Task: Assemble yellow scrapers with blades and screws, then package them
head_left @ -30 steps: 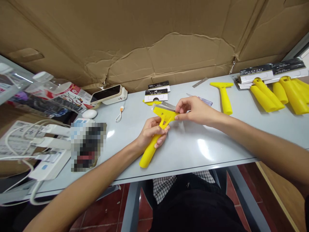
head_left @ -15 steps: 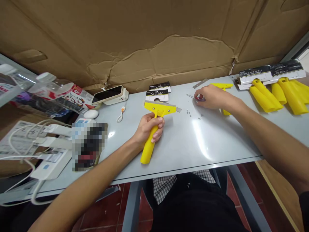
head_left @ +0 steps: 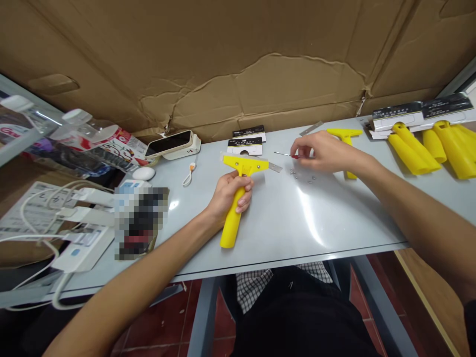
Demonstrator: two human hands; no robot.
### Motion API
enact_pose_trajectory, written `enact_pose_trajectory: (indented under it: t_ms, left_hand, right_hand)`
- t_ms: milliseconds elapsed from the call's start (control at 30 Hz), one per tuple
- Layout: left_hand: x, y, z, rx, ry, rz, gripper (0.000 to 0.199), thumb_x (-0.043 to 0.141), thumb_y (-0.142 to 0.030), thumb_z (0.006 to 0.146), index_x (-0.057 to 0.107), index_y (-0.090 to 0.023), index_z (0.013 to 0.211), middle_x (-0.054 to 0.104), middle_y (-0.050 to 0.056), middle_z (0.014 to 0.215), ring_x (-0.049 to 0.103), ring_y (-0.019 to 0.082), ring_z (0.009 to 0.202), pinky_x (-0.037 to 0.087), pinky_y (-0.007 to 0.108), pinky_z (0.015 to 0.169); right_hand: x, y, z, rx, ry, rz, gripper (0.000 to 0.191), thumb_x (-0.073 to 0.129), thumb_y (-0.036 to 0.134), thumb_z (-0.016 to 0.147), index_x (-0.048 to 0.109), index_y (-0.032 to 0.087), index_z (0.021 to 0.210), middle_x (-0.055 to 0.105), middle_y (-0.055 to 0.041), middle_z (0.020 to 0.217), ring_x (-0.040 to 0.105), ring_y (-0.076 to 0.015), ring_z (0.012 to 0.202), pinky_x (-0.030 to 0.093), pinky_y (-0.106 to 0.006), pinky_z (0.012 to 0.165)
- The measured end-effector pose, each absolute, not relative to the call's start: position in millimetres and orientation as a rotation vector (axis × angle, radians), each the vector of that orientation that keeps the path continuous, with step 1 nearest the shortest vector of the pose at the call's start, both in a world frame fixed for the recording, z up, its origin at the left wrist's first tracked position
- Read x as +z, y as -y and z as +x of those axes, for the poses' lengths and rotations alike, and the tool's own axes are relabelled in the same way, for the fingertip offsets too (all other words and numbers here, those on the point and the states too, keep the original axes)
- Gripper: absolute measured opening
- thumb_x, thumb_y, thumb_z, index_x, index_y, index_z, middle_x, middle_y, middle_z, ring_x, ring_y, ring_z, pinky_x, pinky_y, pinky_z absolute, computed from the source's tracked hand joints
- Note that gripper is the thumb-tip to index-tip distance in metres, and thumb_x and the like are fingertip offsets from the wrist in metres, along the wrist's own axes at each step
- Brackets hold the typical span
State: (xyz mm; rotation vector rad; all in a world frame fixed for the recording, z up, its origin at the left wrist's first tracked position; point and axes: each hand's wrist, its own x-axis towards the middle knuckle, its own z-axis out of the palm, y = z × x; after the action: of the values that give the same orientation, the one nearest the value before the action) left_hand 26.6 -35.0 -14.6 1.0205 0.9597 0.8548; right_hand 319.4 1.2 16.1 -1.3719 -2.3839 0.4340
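Note:
My left hand (head_left: 232,196) is closed around the handle of a yellow scraper (head_left: 231,230), whose wide head points away from me. A metal blade (head_left: 275,168) juts out past the right end of that head. Over to the right, my right hand (head_left: 314,150) pinches a small screwdriver (head_left: 285,154) with a red handle, its thin shaft pointing left above the table. Several small screws (head_left: 293,172) lie just below that hand. Beside it, partly covered by the wrist, rests a second yellow scraper (head_left: 345,134). Behind it is a loose blade (head_left: 311,128).
Black-and-white packaging cards (head_left: 244,147) lie behind the held scraper. More yellow handles (head_left: 412,148) with cards fill the right end. On the left are a phone (head_left: 169,144), a white cable (head_left: 189,174), a power strip (head_left: 84,253) and bottles (head_left: 80,130). Cardboard (head_left: 238,64) walls the back.
My right hand has lifted the screwdriver slightly and turned it, so its shaft reaches further left. The blade sticks out a little more from the scraper head, and the scraper has tilted more upright.

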Motion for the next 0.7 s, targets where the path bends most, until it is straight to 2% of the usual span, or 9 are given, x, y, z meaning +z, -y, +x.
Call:
enact_pose_trajectory:
  t_ms: [233, 700]
  left_hand:
    - [-14.3, 35.4, 28.6, 0.834, -0.994, 1.051, 0.033, 0.081, -0.034, 0.073, 0.051, -0.02, 0.067, 0.047, -0.007, 0.044, 0.034, 0.005, 0.028, 0.028, 0.017, 0.028]
    - [-16.3, 35.8, 27.8, 0.811, -0.97, 1.091, 0.032, 0.08, -0.034, 0.076, 0.051, -0.02, 0.068, 0.046, -0.007, 0.041, 0.035, 0.006, 0.027, 0.029, 0.018, 0.028]
  right_hand:
    - [26.7, 16.3, 301.3, 0.624, 2.431, -1.06, 0.025, 0.064, 0.014, 0.085, 0.077, 0.023, 0.104, 0.075, -0.002, 0.089, 0.064, -0.0176, 0.08, 0.048, -0.032, 0.073]
    - [23.9, 16.2, 300.3, 0.602, 2.455, -1.089, 0.028, 0.064, 0.015, 0.086, 0.08, 0.021, 0.108, 0.077, -0.0032, 0.091, 0.063, -0.017, 0.078, 0.045, -0.031, 0.072]
